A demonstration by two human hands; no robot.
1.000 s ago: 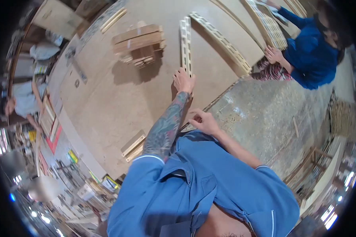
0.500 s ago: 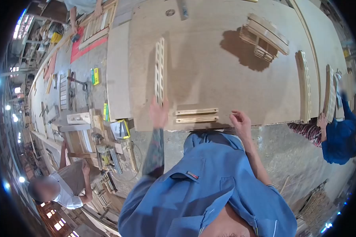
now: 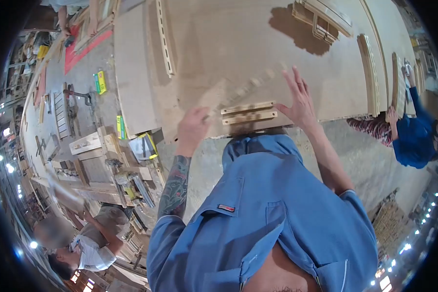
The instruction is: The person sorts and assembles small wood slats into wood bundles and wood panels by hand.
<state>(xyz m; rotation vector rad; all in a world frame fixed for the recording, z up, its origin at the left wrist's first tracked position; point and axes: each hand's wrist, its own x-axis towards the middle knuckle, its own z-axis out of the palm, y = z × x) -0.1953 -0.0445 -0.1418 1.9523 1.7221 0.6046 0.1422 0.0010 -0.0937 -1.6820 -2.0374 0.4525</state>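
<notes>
My left hand is closed around the near end of a slotted wooden strip. The strip is smeared by motion and slants up to the right over the board. Close to its far end, my right hand has its fingers and thumb spread; contact with the strip cannot be made out. Two short wooden bars with holes at their ends lie side by side near the board's front edge, between my hands. Another slotted strip lies farther off to the left on the board.
A stack of wooden slats sits at the back of the large board. Long strips lie at the right, near a person in blue. Left are a bench with clamps and another person.
My left hand has lifted one of the two slotted strips and swung it to the right. My right hand has moved up and forward, its fingers spreading. The view has shifted.
</notes>
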